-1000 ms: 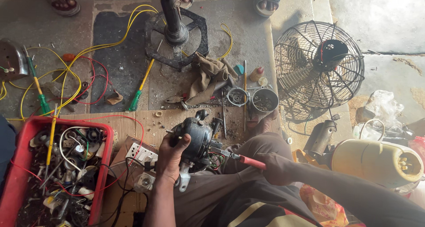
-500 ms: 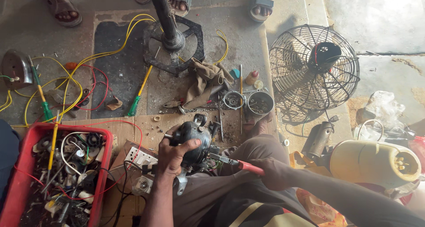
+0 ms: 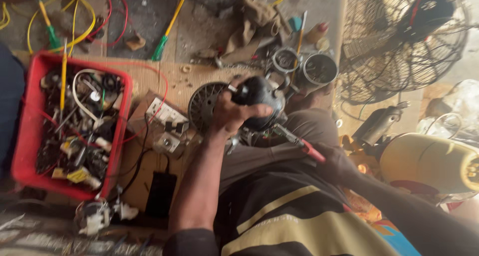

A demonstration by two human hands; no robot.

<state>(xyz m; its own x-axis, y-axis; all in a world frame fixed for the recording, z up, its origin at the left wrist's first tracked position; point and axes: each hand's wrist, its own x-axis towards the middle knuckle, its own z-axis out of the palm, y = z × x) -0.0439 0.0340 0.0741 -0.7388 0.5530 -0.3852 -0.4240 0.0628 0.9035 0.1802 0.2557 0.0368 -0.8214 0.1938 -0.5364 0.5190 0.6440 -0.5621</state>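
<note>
While the left hand (image 3: 230,112) clamps its fingers around the black fan motor (image 3: 257,104) held over the lap, the right hand (image 3: 335,162) grips red-handled pliers (image 3: 298,142) with the tip at the motor's underside. Judged step: working a fitting or lead loose; next calls for a steady motor and a firm pull.

Concrete floor (image 3: 324,6), partly covered by a sheet of cardboard (image 3: 149,76). On the cardboard: a red crate (image 3: 30,136) of wires and small parts at its left edge; right of the crate, a white switch box (image 3: 162,114); below that box, a flat black block (image 3: 160,193). Beyond the crate, on bare floor: yellow wires (image 3: 80,16), green-handled screwdriver (image 3: 167,29), brown rag (image 3: 252,19). Far right of the crate: wire fan guard (image 3: 399,61), yellow tank (image 3: 429,161).
</note>
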